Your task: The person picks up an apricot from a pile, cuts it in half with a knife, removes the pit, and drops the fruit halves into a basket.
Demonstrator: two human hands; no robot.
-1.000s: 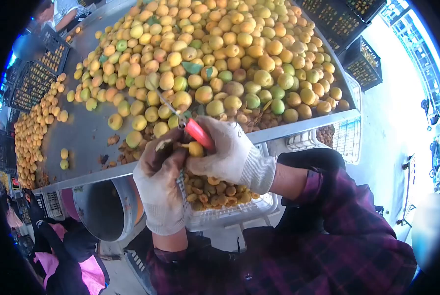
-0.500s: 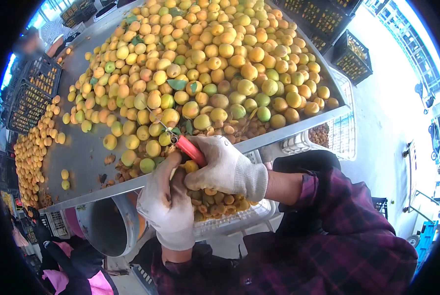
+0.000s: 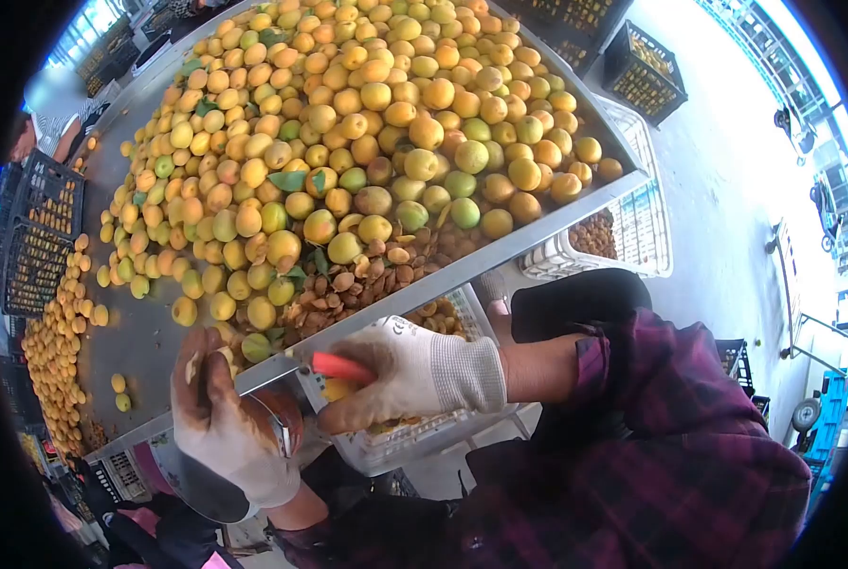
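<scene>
My right hand point(image 3: 391, 372), in a stained white glove, is wrapped round a red-handled tool point(image 3: 340, 367); its tip points left over the table edge. A yellow apricot point(image 3: 338, 388) shows just below the handle, at the right fingers. My left hand point(image 3: 229, 422), gloved too, is raised at the metal table's front rim, thumb and forefinger close together around something small and pale that I cannot make out. Apricots point(image 3: 348, 123) lie heaped on the table beyond both hands. Brown pits point(image 3: 353, 287) are piled by the near edge.
A white crate point(image 3: 443, 431) holding fruit pieces stands under the table edge, below my right hand. Another white crate point(image 3: 647, 237) with pits is at the right. Black crates point(image 3: 644, 71) of fruit stand behind. A person point(image 3: 59, 133) is at the far left.
My hands have moved apart; the left has gone left and down, away from the tool. The tool has swung from the fruit heap to point left. The view has shifted slightly, exposing more pits.
</scene>
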